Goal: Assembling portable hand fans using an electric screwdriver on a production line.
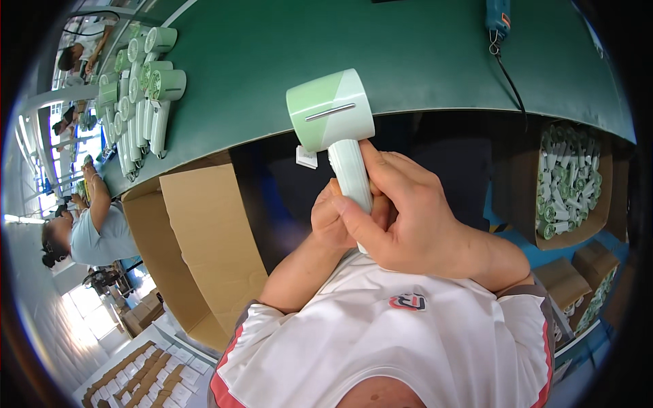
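Note:
A pale green and white handheld fan (331,112) with a round drum head and a ribbed handle is held up in front of my chest, head away from me. A metallic slot runs across the side of the drum. My right hand (415,211) is wrapped round the handle from the right, with its thumb lying across the lower end. Closed against the handle's lower left is my left hand (330,217); its fingers are partly hidden behind it. Beside the handle, just under the drum, hangs a small white tag (306,157).
Several similar fans (146,88) stand together on the green table (238,47) at the left. A blue electric screwdriver (498,19) hangs at the far right. An open cardboard box (214,238) is at my left; another box (602,217) holds green and white parts. A co-worker (98,224) is at the left.

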The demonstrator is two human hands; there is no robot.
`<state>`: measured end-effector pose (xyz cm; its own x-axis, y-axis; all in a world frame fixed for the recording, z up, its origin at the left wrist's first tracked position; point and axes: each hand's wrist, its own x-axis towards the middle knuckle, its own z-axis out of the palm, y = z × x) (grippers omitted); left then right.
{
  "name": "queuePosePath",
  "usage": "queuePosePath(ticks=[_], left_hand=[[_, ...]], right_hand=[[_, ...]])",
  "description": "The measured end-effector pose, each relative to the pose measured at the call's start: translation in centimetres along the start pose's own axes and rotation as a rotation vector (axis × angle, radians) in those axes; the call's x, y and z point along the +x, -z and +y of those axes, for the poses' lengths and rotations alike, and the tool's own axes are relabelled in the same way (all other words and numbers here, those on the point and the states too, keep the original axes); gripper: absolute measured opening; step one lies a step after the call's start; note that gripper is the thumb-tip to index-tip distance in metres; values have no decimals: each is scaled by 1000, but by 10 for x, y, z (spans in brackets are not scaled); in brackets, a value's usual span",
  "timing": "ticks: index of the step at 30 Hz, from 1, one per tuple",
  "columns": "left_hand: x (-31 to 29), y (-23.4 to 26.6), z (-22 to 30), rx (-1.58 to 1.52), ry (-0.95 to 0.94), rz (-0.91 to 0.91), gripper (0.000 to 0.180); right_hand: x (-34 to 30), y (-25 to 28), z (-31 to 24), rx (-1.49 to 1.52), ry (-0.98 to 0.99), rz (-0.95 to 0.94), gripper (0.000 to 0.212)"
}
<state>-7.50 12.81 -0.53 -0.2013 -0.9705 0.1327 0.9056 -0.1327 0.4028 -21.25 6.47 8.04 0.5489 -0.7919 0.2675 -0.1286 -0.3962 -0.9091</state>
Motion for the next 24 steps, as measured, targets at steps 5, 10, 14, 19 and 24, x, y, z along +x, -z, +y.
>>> queuePosePath(ticks=[5, 10, 14, 19, 24], left_hand=[[5, -13, -1, -191, -27, 22, 46], [-1, -14, 1, -74, -4, 179, 48], [2, -9, 3, -91, 5, 181, 52], [17, -26, 16, -41, 17, 225, 57], [34, -19, 35, 39, -153, 167, 60]], right_hand=[[-4, 1, 4, 10, 20, 17, 55], [-2, 5, 7, 70, -23, -16, 49], [0, 7, 14, 182, -41, -28, 47], [6, 18, 7, 506, -274, -141, 44], [-3, 17, 17, 186, 7, 103, 44]])
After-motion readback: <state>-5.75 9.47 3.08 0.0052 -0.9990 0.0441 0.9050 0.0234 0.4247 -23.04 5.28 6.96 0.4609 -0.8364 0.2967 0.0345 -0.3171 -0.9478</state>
